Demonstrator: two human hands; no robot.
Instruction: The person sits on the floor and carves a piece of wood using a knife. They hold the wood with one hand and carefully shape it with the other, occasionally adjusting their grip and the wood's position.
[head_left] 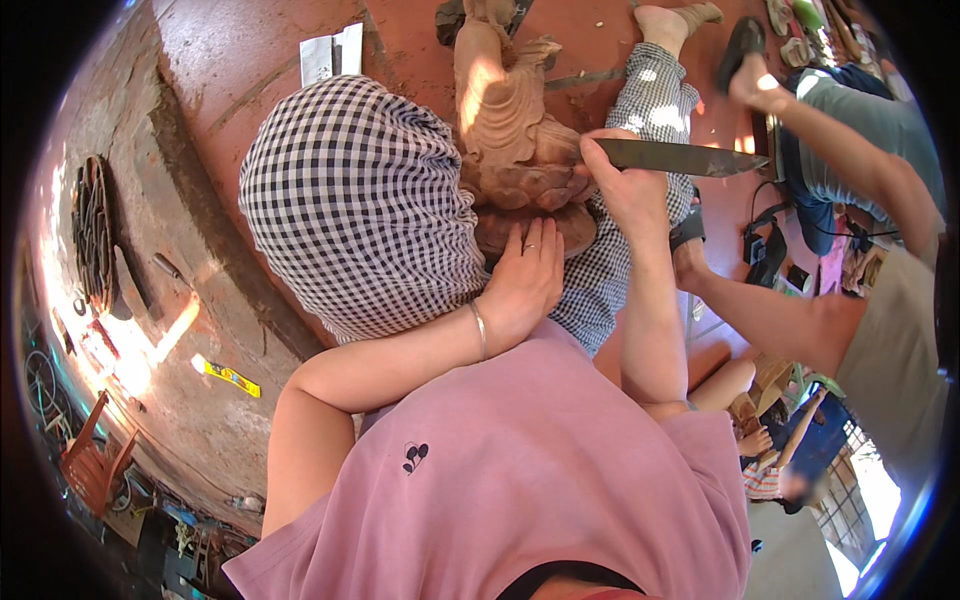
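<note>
One clay-brown carved figure [510,110] lies across the person's lap between the two checked trouser legs [350,200], its round base toward the body. The left hand [525,280] lies flat and open on that base with fingers together, gripping nothing, one ring and one bangle showing, while the right hand [625,185] is closed tight around the handle of one long dark knife [680,157], whose blade points right, just beside the figure. At the right, another person's two arms [790,320] reach in, and one yellow tool [228,376] lies on the floor at the left.
</note>
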